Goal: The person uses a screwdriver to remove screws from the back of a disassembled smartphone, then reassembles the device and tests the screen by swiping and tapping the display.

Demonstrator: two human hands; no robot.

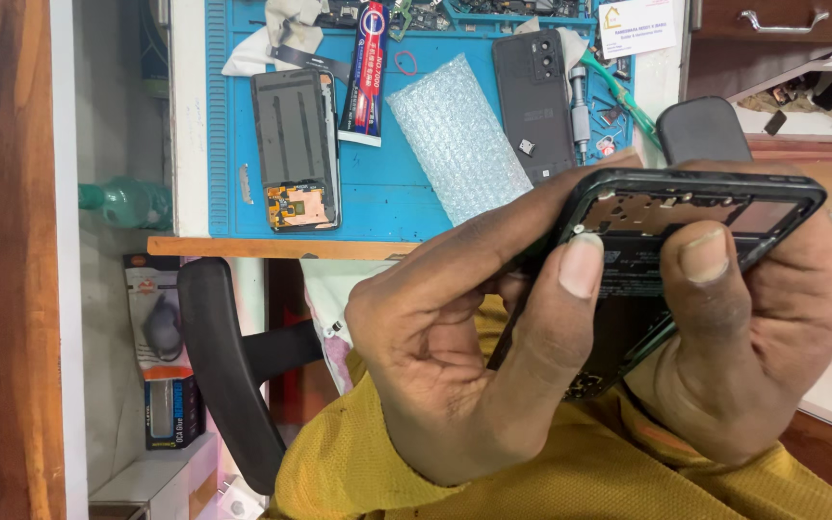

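Note:
Both my hands hold an opened black phone frame (686,217) close to the camera, above my yellow sleeve. My left hand (455,356) grips its left side, thumb pressed on the inner board. My right hand (763,337) wraps the right side, thumb resting inside the frame. The lower end of the phone is hidden behind my fingers.
A blue work mat (377,193) on the table carries a detached phone screen (296,144), a glue tube (368,72), a bubble-wrap piece (459,135), a dark back cover (532,101), and small tools (580,111). A black chair armrest (228,366) stands at lower left.

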